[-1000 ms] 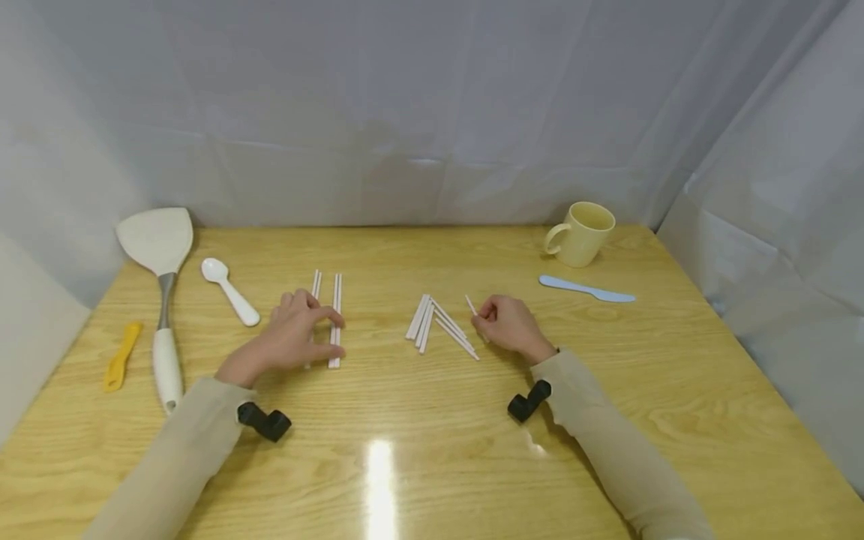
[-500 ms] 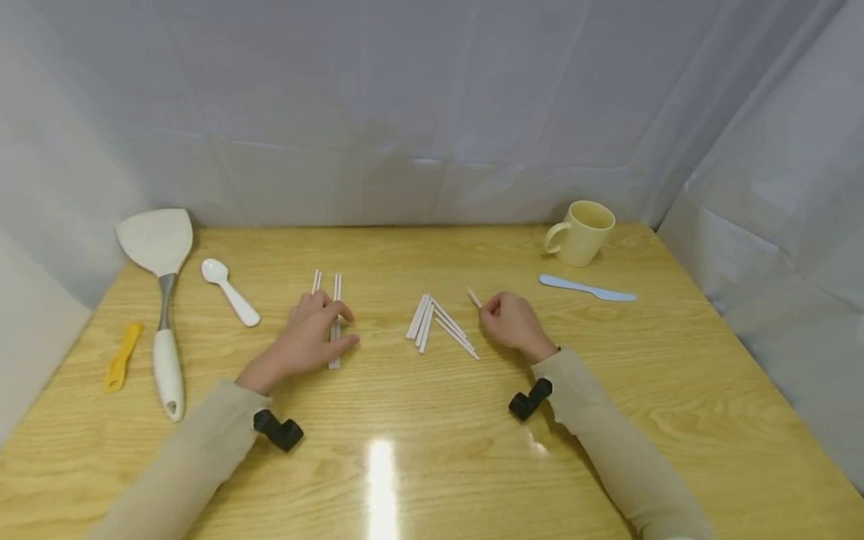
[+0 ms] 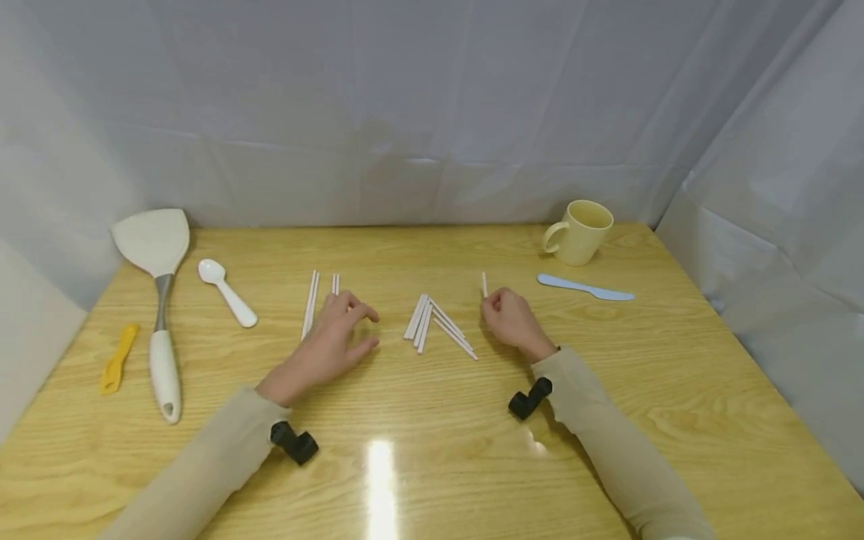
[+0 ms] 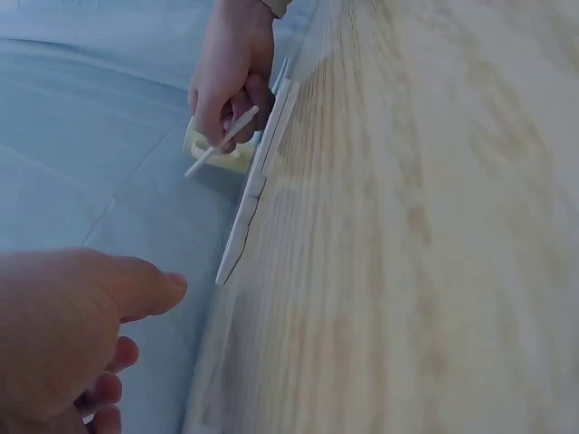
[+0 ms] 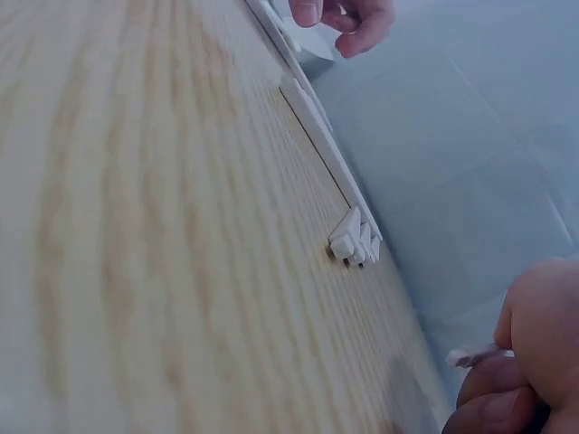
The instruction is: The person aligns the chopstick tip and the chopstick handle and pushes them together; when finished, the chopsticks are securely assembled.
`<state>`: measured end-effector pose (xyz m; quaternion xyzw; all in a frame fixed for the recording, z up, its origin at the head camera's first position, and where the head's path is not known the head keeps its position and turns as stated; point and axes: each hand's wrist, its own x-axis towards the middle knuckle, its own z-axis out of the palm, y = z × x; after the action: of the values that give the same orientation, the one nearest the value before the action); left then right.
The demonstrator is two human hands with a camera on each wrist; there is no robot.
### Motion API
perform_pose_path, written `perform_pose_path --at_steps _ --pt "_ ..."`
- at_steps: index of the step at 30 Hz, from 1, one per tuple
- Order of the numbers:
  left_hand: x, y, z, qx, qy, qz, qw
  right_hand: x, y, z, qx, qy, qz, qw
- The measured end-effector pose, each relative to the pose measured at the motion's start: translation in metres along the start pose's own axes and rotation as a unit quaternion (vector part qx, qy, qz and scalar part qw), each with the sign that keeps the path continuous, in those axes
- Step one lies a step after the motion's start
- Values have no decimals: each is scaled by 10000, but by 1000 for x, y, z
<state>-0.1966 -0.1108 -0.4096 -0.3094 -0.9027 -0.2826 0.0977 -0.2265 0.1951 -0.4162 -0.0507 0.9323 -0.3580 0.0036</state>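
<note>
My right hand [image 3: 509, 324] pinches a thin white stick [image 3: 484, 283] between thumb and fingers, its far end pointing toward the back of the table. That stick [image 4: 201, 163] also shows crossing the fist in the left wrist view. My left hand [image 3: 322, 352] hovers with thumb and index finger spread apart, and nothing shows between them. Beneath and behind it lie a pair of white sticks [image 3: 310, 304] and a second pair [image 3: 335, 283], mostly covered by the hand. Between the hands several white sticks [image 3: 418, 322] lie fanned out, with more slanted sticks [image 3: 454, 330] alongside.
On the left lie a white spatula [image 3: 164, 360], a white spoon [image 3: 232, 300] and a small yellow utensil [image 3: 118, 360]. A yellow mug [image 3: 586, 236] stands at the back right, with a light blue knife [image 3: 587, 288] before it. Grey cloth [image 3: 432, 112] hangs behind the table.
My left hand has moved right, from over the stick pairs toward the fanned sticks. In my right hand, the stick has turned from slanting to nearly straight away from me.
</note>
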Motion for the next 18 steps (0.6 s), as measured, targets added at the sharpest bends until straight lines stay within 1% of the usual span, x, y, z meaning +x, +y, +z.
perform_pose_path --at_steps 4,9,12,15,18 --pt "2 2 7 17 -102 70 9999 0 -1 0 253 -190 -23 9995" --pt "4 6 18 68 -498 63 9987 2 3 1 431 -299 -135 9985" --pt "5 10 23 76 -649 172 9977 2 6 1 486 -336 -199 9981" --pt "5 13 25 71 -714 279 9970 2 6 1 579 -375 -270 9972" --pt "6 14 26 107 -794 269 9964 3 7 2 625 -385 -325 9968"
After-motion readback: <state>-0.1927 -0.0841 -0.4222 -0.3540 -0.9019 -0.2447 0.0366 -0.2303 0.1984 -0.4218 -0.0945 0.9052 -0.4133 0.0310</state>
